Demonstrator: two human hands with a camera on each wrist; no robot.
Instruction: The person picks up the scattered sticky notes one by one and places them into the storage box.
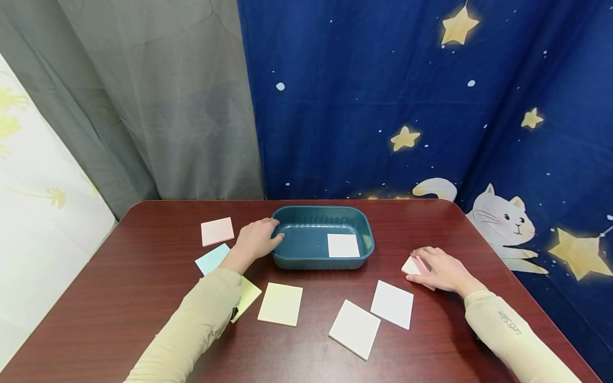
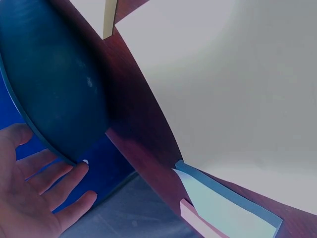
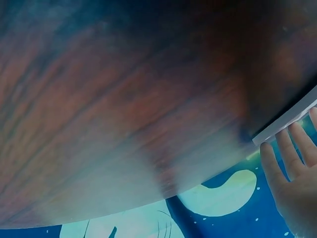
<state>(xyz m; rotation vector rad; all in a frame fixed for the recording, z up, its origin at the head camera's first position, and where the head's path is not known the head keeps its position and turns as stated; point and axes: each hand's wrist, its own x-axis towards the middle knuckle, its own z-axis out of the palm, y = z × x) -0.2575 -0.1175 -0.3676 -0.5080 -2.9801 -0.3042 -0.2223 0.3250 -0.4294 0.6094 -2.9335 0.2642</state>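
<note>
My left hand [image 1: 256, 238] grips the left rim of a dark teal plastic basin [image 1: 301, 263], with the thumb over the edge; the left wrist view shows fingers along the rim [image 2: 37, 134]. A square white sticky note pad [image 1: 343, 246] lies inside the basin, towards its right end. On the right of the table, my right hand [image 1: 442, 270] holds a small pad, white and pink on top [image 1: 421, 265], between thumb and fingers. The palm covers part of it; whether it is one pad or two I cannot tell. Its pale edge [image 3: 282, 123] shows under the fingertips in the right wrist view.
Left of the basin lie a pink pad [image 1: 217, 232], a light blue pad [image 1: 212, 258] and a yellow pad [image 1: 248, 298] partly under my forearm. Another yellow pad [image 1: 280, 304] and two whitish pads [image 1: 355, 329] [image 1: 392, 304] lie in front. Curtains [image 1: 335, 106] hang behind the table.
</note>
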